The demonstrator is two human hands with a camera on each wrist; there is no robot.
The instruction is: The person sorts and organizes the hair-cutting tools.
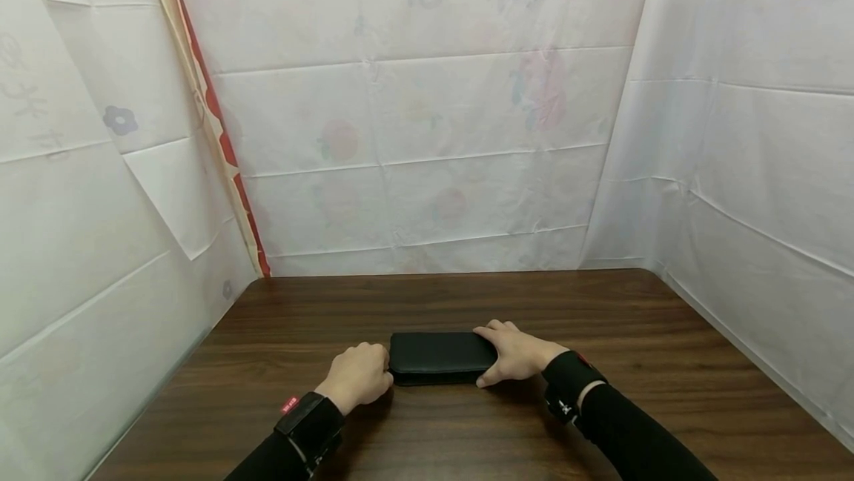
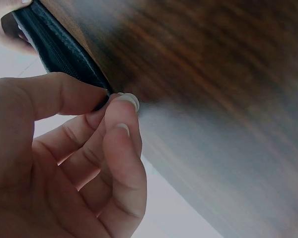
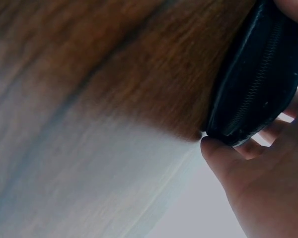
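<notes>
A black zip wallet (image 1: 437, 355) lies flat on the wooden table. Its zip runs along the side edge, as the wallet (image 3: 260, 74) shows in the right wrist view. At the left end, my left hand (image 1: 356, 377) pinches the corner between thumb and curled fingers; whether a zip pull is between them is hidden. My right hand (image 1: 517, 355) grips the opposite end, thumb at the near side and fingers over the far side. In the left wrist view, the left hand (image 2: 84, 153) meets the end of the zip on the wallet (image 2: 57, 49).
Dark brown wood grain covers the table (image 1: 320, 303). White sheets with faint prints hang behind it (image 1: 427, 170) and on both sides. A red-edged strip (image 1: 220, 133) runs down the back left corner. Each wrist wears a black strap.
</notes>
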